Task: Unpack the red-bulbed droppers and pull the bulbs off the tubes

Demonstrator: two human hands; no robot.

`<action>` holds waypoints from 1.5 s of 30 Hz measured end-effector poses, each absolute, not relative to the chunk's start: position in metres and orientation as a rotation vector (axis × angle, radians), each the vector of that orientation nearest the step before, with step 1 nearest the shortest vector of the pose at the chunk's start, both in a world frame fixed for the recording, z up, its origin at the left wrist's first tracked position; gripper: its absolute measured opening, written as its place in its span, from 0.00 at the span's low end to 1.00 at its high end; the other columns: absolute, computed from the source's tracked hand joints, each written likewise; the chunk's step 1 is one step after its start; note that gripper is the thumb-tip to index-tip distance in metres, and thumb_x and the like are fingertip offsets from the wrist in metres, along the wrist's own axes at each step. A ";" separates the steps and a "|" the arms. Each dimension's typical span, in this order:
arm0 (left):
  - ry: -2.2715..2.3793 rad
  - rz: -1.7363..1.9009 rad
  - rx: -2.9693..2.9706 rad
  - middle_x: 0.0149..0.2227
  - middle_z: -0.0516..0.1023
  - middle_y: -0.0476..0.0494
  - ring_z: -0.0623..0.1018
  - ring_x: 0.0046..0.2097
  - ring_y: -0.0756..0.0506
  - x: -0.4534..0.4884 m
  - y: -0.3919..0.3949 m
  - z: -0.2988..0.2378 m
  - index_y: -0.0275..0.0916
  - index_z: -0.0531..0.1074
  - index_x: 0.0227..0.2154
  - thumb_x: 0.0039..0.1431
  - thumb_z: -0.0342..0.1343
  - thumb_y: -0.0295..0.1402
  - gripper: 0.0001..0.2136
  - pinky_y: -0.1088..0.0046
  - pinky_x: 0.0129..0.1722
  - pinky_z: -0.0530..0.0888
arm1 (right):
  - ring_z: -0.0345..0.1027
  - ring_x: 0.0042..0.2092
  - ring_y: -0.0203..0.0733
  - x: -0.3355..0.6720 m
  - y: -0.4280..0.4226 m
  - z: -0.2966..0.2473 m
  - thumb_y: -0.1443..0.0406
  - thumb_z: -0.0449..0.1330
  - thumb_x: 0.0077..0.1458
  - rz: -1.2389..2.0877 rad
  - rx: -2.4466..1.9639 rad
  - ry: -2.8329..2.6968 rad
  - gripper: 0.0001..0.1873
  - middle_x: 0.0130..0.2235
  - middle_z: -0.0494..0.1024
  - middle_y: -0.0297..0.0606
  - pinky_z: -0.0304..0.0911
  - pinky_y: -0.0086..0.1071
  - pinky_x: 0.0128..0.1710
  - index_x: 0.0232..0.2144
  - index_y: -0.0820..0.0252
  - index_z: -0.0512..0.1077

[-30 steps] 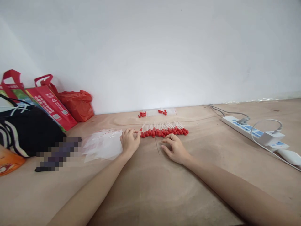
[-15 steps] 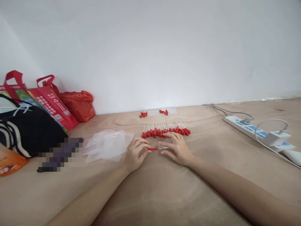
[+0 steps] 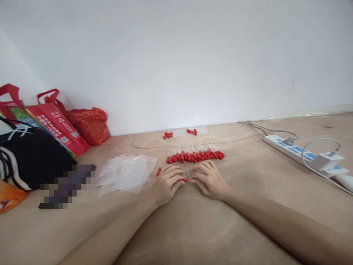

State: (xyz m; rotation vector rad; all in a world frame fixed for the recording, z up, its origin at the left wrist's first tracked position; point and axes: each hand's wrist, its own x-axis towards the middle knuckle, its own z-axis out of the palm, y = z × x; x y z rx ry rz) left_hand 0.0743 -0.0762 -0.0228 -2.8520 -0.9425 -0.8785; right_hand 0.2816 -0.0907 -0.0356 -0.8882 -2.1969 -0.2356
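head view: the left hand (image 3: pixel 168 184) and right hand (image 3: pixel 211 179) pinch a thin clear stick with a red end (image 3: pixel 189 180) in their fingers. thin, red-tipped white sticks (image 3: pixel 195 154) lie behind.

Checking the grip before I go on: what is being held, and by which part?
The left hand pinches a slender piece by its red end; the right hand is at its clear end, but whether it grips cannot be told.

Red plastic bag (image 3: pixel 88 126) — power strip (image 3: pixel 289 148).
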 end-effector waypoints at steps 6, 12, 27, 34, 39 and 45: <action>-0.925 -0.918 -2.823 0.36 0.77 0.50 0.72 0.46 0.47 0.073 -0.080 -0.022 0.42 0.72 0.30 0.58 0.47 0.31 0.08 0.58 0.53 0.57 | 0.58 0.41 0.39 0.284 -0.090 -0.035 0.63 0.52 0.54 -0.278 -0.828 -2.202 0.09 0.36 0.72 0.35 0.47 0.40 0.44 0.27 0.56 0.71; -0.905 -0.906 -2.810 0.37 0.76 0.49 0.71 0.46 0.47 0.072 -0.082 -0.023 0.41 0.71 0.29 0.57 0.46 0.28 0.09 0.58 0.53 0.57 | 0.58 0.42 0.39 0.284 -0.091 -0.034 0.63 0.53 0.53 -0.275 -0.816 -2.212 0.09 0.36 0.72 0.34 0.46 0.40 0.46 0.26 0.57 0.71; -0.926 -0.834 -2.896 0.42 0.74 0.45 0.68 0.51 0.45 0.071 -0.082 -0.022 0.39 0.70 0.28 0.57 0.44 0.26 0.10 0.51 0.56 0.52 | 0.57 0.42 0.39 0.283 -0.091 -0.035 0.63 0.53 0.53 -0.235 -0.822 -2.212 0.08 0.34 0.72 0.33 0.46 0.41 0.45 0.26 0.57 0.71; -0.951 -0.801 -2.912 0.44 0.73 0.44 0.66 0.53 0.44 0.065 -0.079 -0.023 0.38 0.70 0.30 0.58 0.42 0.25 0.11 0.50 0.56 0.54 | 0.58 0.41 0.39 0.290 -0.090 -0.034 0.65 0.53 0.52 -0.206 -0.861 -2.204 0.08 0.35 0.72 0.34 0.48 0.40 0.45 0.25 0.58 0.70; -1.065 -1.001 -2.763 0.39 0.72 0.43 0.72 0.43 0.47 0.056 -0.078 -0.021 0.39 0.70 0.32 0.58 0.45 0.30 0.09 0.66 0.45 0.69 | 0.61 0.34 0.36 0.297 -0.087 -0.039 0.64 0.51 0.55 -0.160 -0.948 -2.139 0.09 0.32 0.71 0.36 0.53 0.35 0.36 0.31 0.57 0.71; -1.367 -1.305 -2.387 0.34 0.68 0.44 0.71 0.35 0.49 0.048 -0.066 -0.021 0.38 0.68 0.40 0.57 0.44 0.30 0.11 0.72 0.35 0.71 | 0.61 0.31 0.34 0.292 -0.077 -0.050 0.70 0.45 0.55 0.051 -0.991 -2.026 0.17 0.31 0.66 0.38 0.60 0.29 0.31 0.45 0.60 0.66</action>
